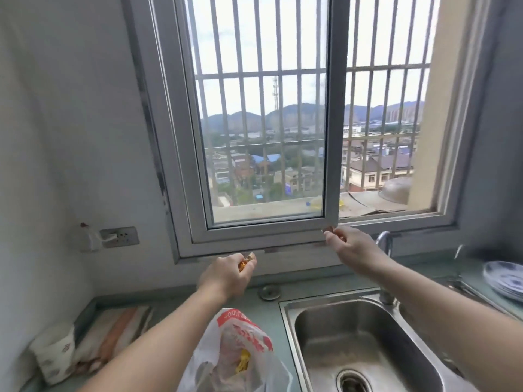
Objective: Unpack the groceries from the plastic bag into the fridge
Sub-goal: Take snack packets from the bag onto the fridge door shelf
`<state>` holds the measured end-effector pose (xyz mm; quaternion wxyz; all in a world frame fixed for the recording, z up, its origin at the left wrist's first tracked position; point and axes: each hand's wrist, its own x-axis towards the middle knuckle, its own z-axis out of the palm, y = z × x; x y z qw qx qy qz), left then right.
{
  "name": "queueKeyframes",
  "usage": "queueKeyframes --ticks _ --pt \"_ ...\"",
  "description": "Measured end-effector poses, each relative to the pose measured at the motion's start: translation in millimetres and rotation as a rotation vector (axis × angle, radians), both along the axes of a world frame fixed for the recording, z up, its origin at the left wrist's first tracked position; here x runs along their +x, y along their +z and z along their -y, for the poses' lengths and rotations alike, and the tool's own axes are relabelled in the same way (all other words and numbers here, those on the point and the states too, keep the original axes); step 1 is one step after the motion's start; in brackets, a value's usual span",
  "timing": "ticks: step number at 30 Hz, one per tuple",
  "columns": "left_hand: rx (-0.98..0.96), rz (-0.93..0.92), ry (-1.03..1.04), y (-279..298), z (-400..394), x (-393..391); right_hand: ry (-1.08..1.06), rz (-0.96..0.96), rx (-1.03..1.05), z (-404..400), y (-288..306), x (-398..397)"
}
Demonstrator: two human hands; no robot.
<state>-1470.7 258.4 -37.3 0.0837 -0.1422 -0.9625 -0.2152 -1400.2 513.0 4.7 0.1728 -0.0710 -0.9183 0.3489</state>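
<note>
White plastic bag (232,355) with red print, groceries inside, on the desk (175,306) at 6 o'clock | left hand (229,274) pinches a small orange item; right hand (346,244) pinches another at 1 o'clock | step: unloading; next needs turning toward the fridge, unseen | steel sink (365,343) at 4 o'clock, barred window (266,137) ahead.

Open plastic bag (226,360) on counter.

Bright daylight thru window (266,114) (sky blown out), soft shadows, slight blur, wide-angle bending at edges.
</note>
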Motion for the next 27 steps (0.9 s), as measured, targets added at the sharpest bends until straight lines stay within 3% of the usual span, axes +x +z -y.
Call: queueKeyframes --ticks 6,13,27 --pt "0.019 0.052 -0.231 -38 -42 17 -0.200 -0.011 0.021 -15 -6 82" --pt "0.045 -0.065 -0.567 -11 -140 79 -0.531 0.035 0.122 -67 0 208" --pt "0.128 -0.292 -1.114 59 -305 355 -1.018 -0.084 0.169 -110 48 546"
